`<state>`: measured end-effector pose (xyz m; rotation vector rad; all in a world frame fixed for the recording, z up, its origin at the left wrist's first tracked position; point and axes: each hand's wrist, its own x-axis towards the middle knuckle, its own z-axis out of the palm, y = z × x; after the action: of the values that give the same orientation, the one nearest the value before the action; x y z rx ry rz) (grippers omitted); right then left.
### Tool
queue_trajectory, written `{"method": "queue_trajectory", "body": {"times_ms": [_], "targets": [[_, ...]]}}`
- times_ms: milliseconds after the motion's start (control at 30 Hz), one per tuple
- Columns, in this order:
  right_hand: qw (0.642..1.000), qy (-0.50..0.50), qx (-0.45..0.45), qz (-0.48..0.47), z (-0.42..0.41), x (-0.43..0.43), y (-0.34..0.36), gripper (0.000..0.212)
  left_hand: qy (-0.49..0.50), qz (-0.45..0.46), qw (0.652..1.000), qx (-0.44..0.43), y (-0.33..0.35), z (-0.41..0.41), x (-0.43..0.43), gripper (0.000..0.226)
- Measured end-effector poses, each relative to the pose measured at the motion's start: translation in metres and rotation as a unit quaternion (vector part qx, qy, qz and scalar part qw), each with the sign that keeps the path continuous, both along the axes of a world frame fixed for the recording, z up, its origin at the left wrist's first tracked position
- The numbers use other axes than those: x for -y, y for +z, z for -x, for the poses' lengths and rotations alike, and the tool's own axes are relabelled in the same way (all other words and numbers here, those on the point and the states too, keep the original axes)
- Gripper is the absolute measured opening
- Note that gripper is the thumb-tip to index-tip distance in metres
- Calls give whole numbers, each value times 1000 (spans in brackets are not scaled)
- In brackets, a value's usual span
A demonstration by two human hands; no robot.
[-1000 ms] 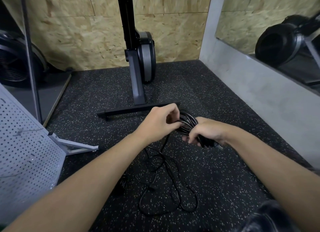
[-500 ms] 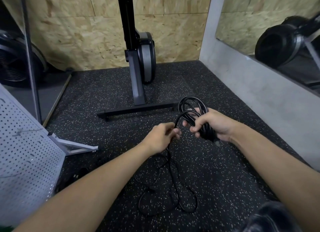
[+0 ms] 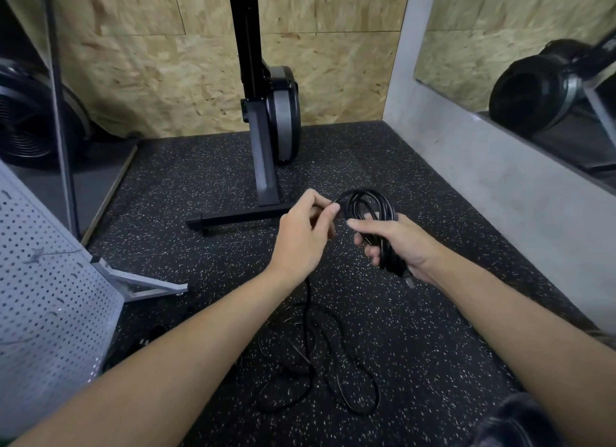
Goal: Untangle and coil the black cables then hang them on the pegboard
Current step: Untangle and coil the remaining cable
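Observation:
A coil of black cable (image 3: 366,203) stands up out of my right hand (image 3: 396,243), which grips the bundled loops; a plug end pokes out below the palm. My left hand (image 3: 306,233) pinches the running strand at the coil's left side. From there the cable drops under my left wrist to loose tangled loops (image 3: 320,363) on the speckled floor. The grey pegboard (image 3: 43,296) leans at the left edge, with a wire hook on it.
A rowing machine's black upright and foot bar (image 3: 263,180) stand just beyond my hands. A grey concrete ledge (image 3: 493,186) runs along the right. The pegboard's metal foot (image 3: 143,283) juts onto the black rubber floor. A small dark object (image 3: 150,338) lies by the pegboard base.
My left hand dropped down the strand, then rose again to the coil's left side with another length. My right hand lifted and turned the coil upright; the floor loops shifted slightly.

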<state>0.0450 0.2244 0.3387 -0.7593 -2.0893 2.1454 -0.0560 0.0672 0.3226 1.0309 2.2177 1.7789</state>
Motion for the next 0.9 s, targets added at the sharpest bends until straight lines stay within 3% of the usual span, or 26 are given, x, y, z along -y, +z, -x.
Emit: {"method": "queue_trajectory", "body": {"times_ms": [200, 300, 433, 667, 767, 900], "targets": [[998, -14, 0, 56, -1, 7, 3, 8, 9, -9, 1000, 24, -1, -1, 1, 13], [999, -35, -15, -18, 0, 10, 4, 14, 15, -1, 997, 70, -2, -3, -5, 11], [992, -97, -13, -73, 0, 15, 4, 12, -11, -20, 990, 137, 3, -5, -7, 29], [992, -126, -2, -13, 3, 36, 0, 39, 44, -109, 975, 190, 14, -7, -2, 15], [993, -114, -25, 29, 6, 44, 2, 30, 36, -112, 971, 207, 18, -2, 4, 14], [996, -73, -51, 17, 7, 43, -1, 22, 23, -101, 978, 183, 20, 5, 8, 14]]}}
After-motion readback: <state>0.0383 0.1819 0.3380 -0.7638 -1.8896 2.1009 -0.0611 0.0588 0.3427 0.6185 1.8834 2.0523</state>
